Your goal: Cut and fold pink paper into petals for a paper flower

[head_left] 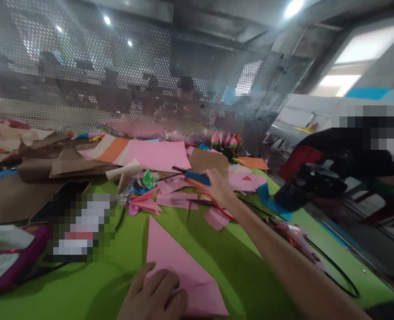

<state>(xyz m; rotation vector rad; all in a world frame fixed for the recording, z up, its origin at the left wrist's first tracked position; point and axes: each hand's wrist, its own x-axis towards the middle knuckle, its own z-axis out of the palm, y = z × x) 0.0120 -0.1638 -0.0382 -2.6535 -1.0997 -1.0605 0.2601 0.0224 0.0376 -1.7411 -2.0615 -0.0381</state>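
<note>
A folded sheet of pink paper, its long point facing away from the person, lies on the green surface at the near middle. The left hand rests on its near left part, the fingers loosely bent over the paper; whether they pinch it cannot be told. The right hand reaches farther out, its fingers curled at the end of a blue-handled tool; how firmly they close on it cannot be seen. Pink scraps lie just beside that tool, and a brown card lies behind it.

Several labels show, but the lettering is too small or blurred to read. At the left edge, a purple packet bears a white label with dark marks. Next to it, the screen of a phone is pixelated, with a reddish band across pale blocks. On the right, a pink-and-red device with a black cord carries a small white label. A pink piece in the back right bears a small red triangle.
</note>
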